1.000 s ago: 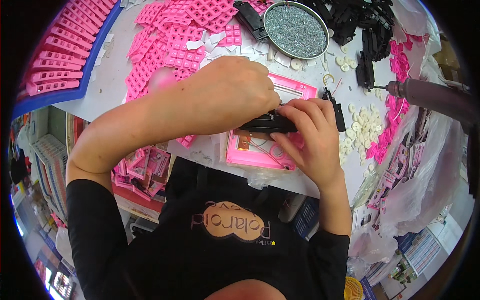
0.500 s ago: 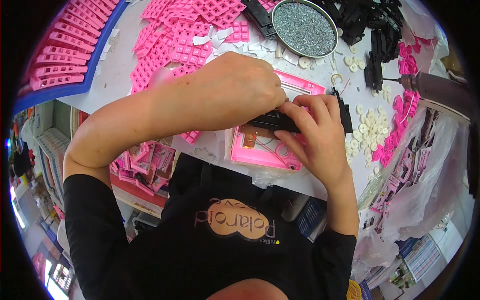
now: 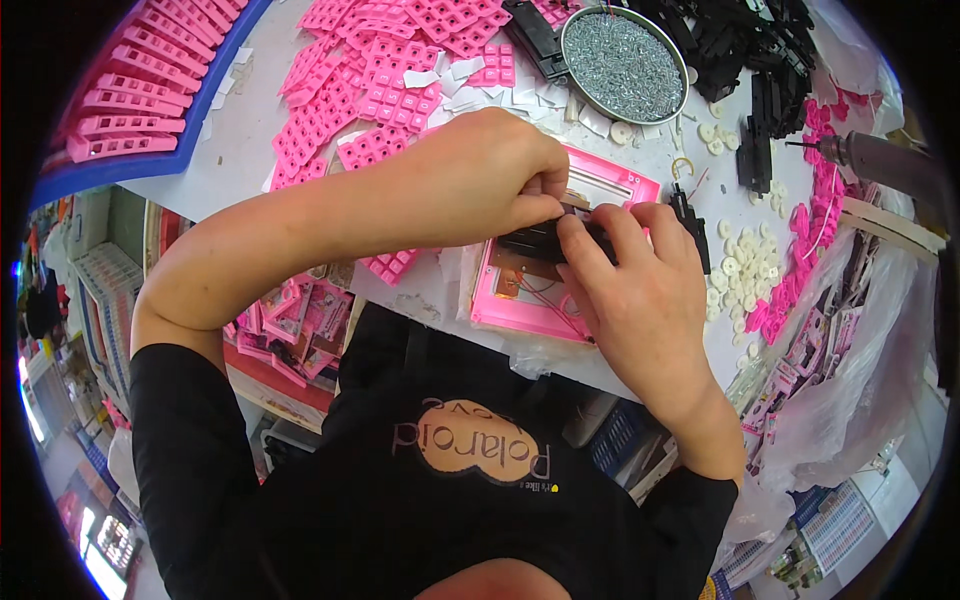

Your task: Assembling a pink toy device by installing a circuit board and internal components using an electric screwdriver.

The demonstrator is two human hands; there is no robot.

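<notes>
In front of me lies a pink rectangular plastic housing [image 3: 492, 309], its open side up, with thin wires and a brown circuit board [image 3: 519, 264] inside. A long black plastic part [image 3: 530, 244] lies across its middle. My left hand [image 3: 490, 178] reaches over from the left, closed, with thumb and fingers pinched together above the black part. What they pinch is too small to make out. The bent fingers of my right hand [image 3: 640, 285] grip the right part of the black piece, close to the left fingertips; its thumb is mostly hidden.
Pink keypad pieces [image 3: 400, 100] and white scraps lie beyond my left arm. A round metal dish [image 3: 625, 68] of small screws stands at the back, near black parts [image 3: 735, 40]. White discs [image 3: 742, 262] and an electric screwdriver [image 3: 885, 165] are at right, a blue tray [image 3: 185, 150] far left.
The right hand has turned more palm-down, its fingers now over the black part. The left fist has opened slightly into a visible pinch. The whole view has shifted a little.
</notes>
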